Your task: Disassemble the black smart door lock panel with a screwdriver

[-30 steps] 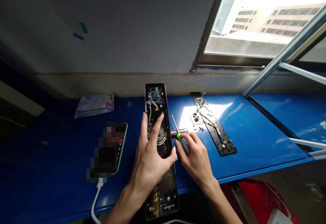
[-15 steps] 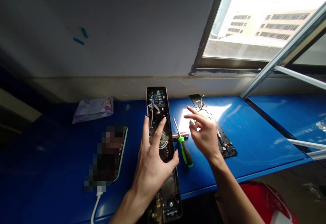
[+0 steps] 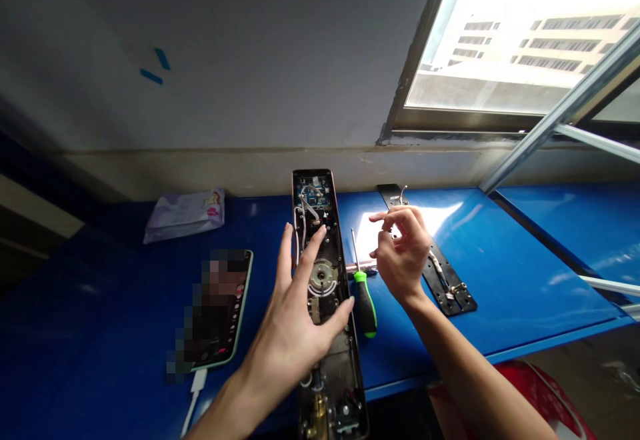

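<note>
A long black door lock housing lies with its inside facing up, showing a blue circuit board, pale wires, a round metal disc and a brass part. My left hand is spread over it, thumb at the right rim and fingers towards the left side. To the right, my right hand is raised with curled fingers pinched together; what they hold, if anything, is hidden. Between the hands lies a green and black screwdriver beside a shiny cylindrical piece. Behind my right hand is a black plate with a cable.
A phone on a white charging cable lies on the blue table at left. Behind it sits a lilac packet. A metal frame slants across the right, by the window. Something red is below the table edge.
My right hand's outstretched fingers have curled in, and the hand has shifted slightly. My left hand stays spread over the housing. The view has shifted a little.
</note>
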`<action>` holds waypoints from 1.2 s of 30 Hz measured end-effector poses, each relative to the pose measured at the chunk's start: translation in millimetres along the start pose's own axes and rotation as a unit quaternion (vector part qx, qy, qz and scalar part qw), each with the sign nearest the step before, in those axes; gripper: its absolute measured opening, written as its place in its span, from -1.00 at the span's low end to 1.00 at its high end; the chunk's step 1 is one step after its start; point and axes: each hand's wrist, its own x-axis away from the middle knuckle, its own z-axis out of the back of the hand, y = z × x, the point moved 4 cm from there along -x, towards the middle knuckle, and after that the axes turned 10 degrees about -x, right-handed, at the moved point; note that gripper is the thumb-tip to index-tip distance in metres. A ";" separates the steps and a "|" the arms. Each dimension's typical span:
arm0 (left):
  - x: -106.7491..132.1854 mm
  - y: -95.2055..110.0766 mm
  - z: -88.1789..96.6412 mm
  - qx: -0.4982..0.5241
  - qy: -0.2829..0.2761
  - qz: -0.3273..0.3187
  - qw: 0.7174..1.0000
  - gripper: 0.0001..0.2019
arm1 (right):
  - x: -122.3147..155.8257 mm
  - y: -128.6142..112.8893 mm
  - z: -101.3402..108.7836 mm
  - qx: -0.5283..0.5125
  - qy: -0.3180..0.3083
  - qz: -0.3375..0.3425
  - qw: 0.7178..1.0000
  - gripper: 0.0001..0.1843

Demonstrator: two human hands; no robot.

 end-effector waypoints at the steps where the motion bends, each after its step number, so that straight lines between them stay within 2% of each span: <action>1: -5.2 -2.5 4.7 -0.002 0.000 -0.001 1.000 -0.15 | 0.4 1.9 -0.3 -0.007 -0.007 -0.006 1.000 -0.85; 5: -32.8 -13.8 20.3 0.014 0.026 -0.012 1.000 -0.28 | 0.5 10.4 -7.1 -0.043 -0.077 -0.045 0.995 -0.86; 9: -55.9 -26.1 23.7 0.046 0.051 -0.027 0.997 -0.35 | -2.9 12.7 -16.4 -0.046 -0.160 -0.067 0.984 -0.89; 16: -65.8 -47.6 18.4 0.145 0.066 -0.036 0.987 -0.46 | -22.6 1.9 -29.4 0.004 -0.289 -0.038 0.956 -0.86; 19: -63.2 -54.0 17.0 0.160 0.064 -0.028 0.985 -0.49 | -31.1 0.0 -33.4 0.019 -0.297 -0.011 0.955 -0.84; 27: -57.2 -62.7 16.2 0.202 0.032 -0.015 0.979 -0.48 | -29.2 -9.2 -42.2 0.073 -0.243 0.078 0.964 -0.83; 32: -52.1 -67.2 12.0 0.241 0.009 0.016 0.970 -0.47 | -29.4 -22.9 -58.5 0.114 -0.274 0.132 0.946 -0.79; 36: -50.8 -68.0 10.6 0.251 0.006 0.033 0.967 -0.45 | -33.7 -24.9 -77.2 0.143 -0.312 0.163 0.925 -0.71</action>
